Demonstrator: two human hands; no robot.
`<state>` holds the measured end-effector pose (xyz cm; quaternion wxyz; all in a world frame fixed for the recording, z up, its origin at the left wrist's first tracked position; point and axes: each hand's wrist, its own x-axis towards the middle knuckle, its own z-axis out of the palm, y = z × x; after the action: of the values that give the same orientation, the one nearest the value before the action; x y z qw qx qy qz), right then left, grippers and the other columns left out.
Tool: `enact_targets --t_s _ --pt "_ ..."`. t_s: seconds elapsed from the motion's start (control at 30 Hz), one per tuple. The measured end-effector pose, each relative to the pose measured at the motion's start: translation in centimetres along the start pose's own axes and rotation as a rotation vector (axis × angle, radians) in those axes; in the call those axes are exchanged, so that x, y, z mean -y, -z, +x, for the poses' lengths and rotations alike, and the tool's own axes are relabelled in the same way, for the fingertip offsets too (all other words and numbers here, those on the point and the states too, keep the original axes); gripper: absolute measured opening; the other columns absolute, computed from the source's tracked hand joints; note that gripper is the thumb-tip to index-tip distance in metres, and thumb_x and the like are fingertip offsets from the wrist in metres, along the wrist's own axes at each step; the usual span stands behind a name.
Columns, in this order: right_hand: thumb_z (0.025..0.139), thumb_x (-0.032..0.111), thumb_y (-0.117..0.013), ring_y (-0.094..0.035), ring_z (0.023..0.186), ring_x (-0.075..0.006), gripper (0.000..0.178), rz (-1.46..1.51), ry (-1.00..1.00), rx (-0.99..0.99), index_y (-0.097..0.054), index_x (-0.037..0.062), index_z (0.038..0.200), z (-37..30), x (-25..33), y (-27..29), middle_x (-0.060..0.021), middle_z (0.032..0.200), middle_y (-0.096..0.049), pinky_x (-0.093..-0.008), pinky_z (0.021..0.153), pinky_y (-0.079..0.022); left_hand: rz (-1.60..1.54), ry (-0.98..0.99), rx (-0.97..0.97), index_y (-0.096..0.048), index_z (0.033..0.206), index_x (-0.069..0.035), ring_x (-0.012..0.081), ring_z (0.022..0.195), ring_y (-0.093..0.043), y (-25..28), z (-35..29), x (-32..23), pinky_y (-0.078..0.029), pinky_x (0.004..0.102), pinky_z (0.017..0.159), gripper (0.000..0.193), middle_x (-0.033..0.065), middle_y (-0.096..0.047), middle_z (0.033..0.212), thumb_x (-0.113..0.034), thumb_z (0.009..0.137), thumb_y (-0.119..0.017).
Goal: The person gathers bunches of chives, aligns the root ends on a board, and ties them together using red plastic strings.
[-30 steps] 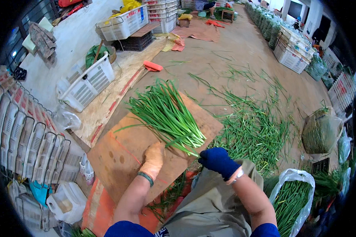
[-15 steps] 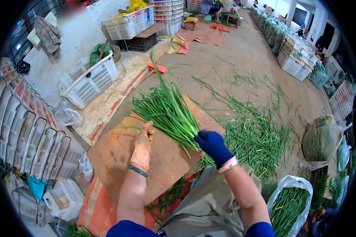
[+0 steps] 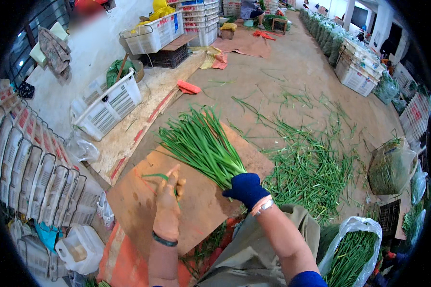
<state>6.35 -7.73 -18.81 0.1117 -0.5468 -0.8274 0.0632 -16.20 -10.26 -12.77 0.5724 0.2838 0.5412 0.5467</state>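
A thick bunch of garlic chives [image 3: 201, 143] lies across a brown board [image 3: 129, 201] in front of me, leafy tips toward the far left. My right hand [image 3: 246, 190], in a dark blue glove, is closed round the pale stem ends at the bunch's near right end. My left hand [image 3: 168, 196] wears an orange glove and hovers over the board, left of the bunch and apart from it. Its fingers are curled, with a thin green leaf [image 3: 154, 175] sticking out by the fingertips.
Loose chive leaves [image 3: 311, 167] litter the floor to the right. A lined bag of chives [image 3: 378, 239] stands near my right knee. Stacked white crates [image 3: 38, 177] line the left side, beside a white jug [image 3: 80, 248]. A white basket [image 3: 112, 103] sits by the wall.
My left hand has drawn slightly nearer to me, the thin leaf moving with it. My right hand has shifted a little left and nearer; a long leaf no longer sticks up from the bunch.
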Motion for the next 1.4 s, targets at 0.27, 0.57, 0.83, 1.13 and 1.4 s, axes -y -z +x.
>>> enact_targets --t_s 0.27,0.57,0.83,1.13,1.4 --pt "0.055 0.063 -0.065 -0.049 0.098 -0.0398 0.101 -0.074 -0.273 -0.026 -0.029 0.0069 0.131 3.5 0.0 1.6 -0.0233 0.115 -0.045 -0.0625 0.071 -0.035 -0.014 -0.043 0.174 -0.043 0.123 0.001 0.0045 0.051 -0.040 -2.5 -3.4 1.0 -0.028 0.0161 0.042 0.049 -0.0011 -0.047 0.068 -0.027 0.086 -0.055" --pt "0.068 0.013 -0.057 -0.059 0.082 -0.0367 0.066 0.110 -0.326 -0.015 -0.031 -0.0017 0.127 3.3 0.2 -2.9 -0.0243 0.093 -0.057 -0.0425 0.061 -0.049 -0.014 0.027 0.372 -0.042 0.123 0.003 0.0051 0.055 -0.041 -6.6 -6.3 0.8 -0.031 0.0157 0.046 0.052 -0.0003 -0.048 0.070 -0.027 0.084 -0.058" --pt "0.062 0.018 -0.062 -0.060 0.078 -0.0364 0.036 0.339 -0.400 0.048 -0.049 0.0015 0.091 3.3 -3.5 -4.7 -0.0230 0.080 -0.060 -0.0425 0.067 -0.048 0.055 0.122 0.572 -0.040 0.123 0.003 0.0049 0.060 -0.043 -8.7 -8.2 0.9 -0.032 0.0156 0.047 0.050 -0.0016 -0.047 0.071 -0.026 0.086 -0.055" --pt "0.070 0.014 -0.063 -0.058 0.068 -0.0153 0.022 1.634 -0.508 -0.250 -0.062 0.0013 0.088 -8.6 -11.3 0.8 -0.0056 0.075 -0.062 -0.0283 0.061 -0.046 0.405 0.052 1.004 -0.049 0.118 -0.006 0.0035 0.048 -0.037 -16.1 -9.6 2.5 -0.030 0.0174 0.044 0.045 -0.0013 -0.052 0.066 -0.040 0.089 -0.045" --pt "0.073 0.018 -0.060 -0.059 0.063 -0.0189 0.028 1.889 -0.671 -0.519 -0.055 0.0014 0.095 -18.5 -12.0 10.5 -0.0082 0.076 -0.059 -0.0310 0.058 -0.051 1.203 0.222 1.149 -0.045 0.116 0.001 0.0156 0.070 -0.054 -19.3 -7.8 9.4 -0.044 0.0256 0.062 0.056 0.0072 -0.058 0.079 -0.034 0.076 -0.062"
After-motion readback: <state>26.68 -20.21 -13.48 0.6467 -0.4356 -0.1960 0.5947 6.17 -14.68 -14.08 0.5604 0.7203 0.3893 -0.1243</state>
